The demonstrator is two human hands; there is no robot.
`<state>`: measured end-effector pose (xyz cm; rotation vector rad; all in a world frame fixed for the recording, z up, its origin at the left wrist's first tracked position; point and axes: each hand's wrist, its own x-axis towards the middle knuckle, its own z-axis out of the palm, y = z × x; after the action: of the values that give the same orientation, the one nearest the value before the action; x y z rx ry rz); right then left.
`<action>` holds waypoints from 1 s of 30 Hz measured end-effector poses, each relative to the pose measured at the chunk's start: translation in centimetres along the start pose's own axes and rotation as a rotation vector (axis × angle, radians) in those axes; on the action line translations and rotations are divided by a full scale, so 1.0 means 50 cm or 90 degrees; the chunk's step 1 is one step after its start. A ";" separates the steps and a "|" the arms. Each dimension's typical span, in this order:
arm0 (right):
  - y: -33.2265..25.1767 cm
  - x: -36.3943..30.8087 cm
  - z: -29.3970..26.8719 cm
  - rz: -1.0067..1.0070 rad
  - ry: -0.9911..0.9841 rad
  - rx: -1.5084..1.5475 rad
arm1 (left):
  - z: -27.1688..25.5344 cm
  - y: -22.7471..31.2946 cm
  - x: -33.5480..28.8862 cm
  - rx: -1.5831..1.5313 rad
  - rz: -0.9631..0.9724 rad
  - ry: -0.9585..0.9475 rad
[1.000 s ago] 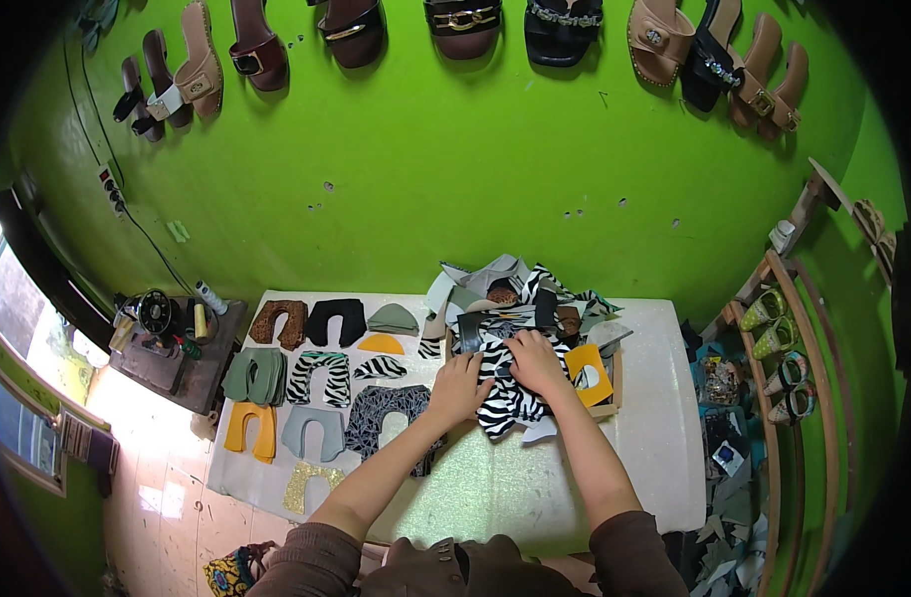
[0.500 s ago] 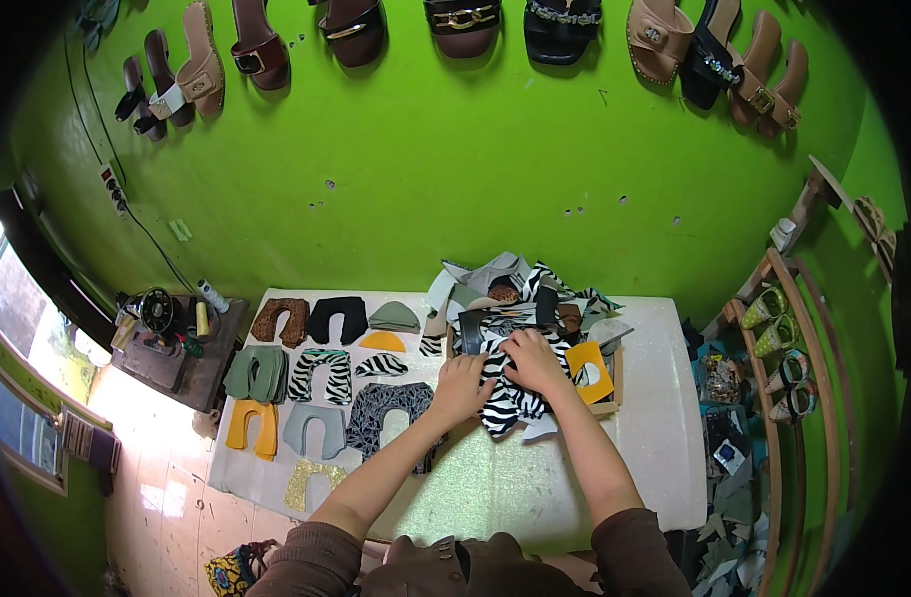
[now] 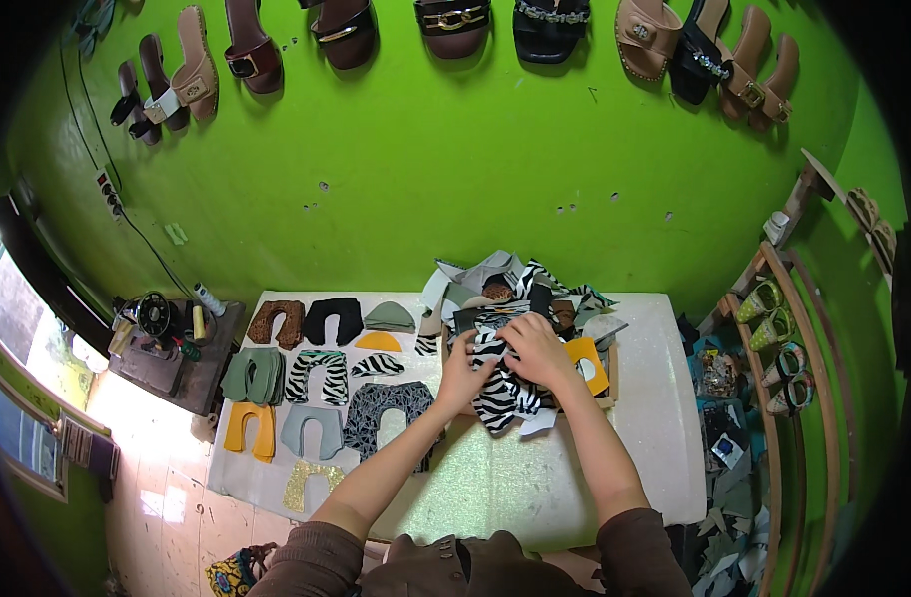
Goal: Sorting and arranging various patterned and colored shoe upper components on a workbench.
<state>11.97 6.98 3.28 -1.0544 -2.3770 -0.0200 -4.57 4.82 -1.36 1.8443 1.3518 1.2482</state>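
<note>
Both hands are at a heap of cut material scraps [image 3: 490, 269] in a box [image 3: 615, 380] at the middle right of the table. My left hand [image 3: 463, 376] is closed at the left edge of the zebra-print pieces [image 3: 495, 406], its fingers pointing up. With bent fingers, my right hand [image 3: 537, 350] holds the same pieces from the upper right. Black-and-white striped flaps hang over the box's near edge, beside a pale scrap [image 3: 538, 423]. A yellow piece with a round hole [image 3: 581, 348] lies right of my right hand.
Sorted U-shaped pieces lie at left: leopard-print [image 3: 266, 323], black [image 3: 333, 310], green [image 3: 253, 376], zebra-print [image 3: 297, 376], yellow [image 3: 238, 428], grey [image 3: 296, 430], glitter gold [image 3: 298, 488] and dark patterned [image 3: 371, 430]. A sewing machine [image 3: 155, 316] stands left; a wooden shoe rack [image 3: 816, 398] stands right. Sandals [image 3: 450, 30] hang above.
My hands have shifted slightly up the zebra-print pieces, and their fingers are more bent. The hanging striped flaps have changed shape. The whole view has shifted a little.
</note>
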 end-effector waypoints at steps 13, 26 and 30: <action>-0.011 -0.013 -0.044 0.095 0.082 0.093 | -0.056 0.041 -0.005 -0.594 -0.306 -0.234; -0.079 -0.080 0.010 0.426 0.198 1.036 | -0.090 0.052 -0.051 -0.674 -0.327 -0.205; -0.101 -0.107 0.048 0.481 0.140 1.216 | -0.101 0.037 -0.076 -0.655 -0.332 -0.195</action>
<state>10.34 0.35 -0.33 -0.6301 -0.7392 1.7759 -8.57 0.10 0.98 0.8353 0.7022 1.0131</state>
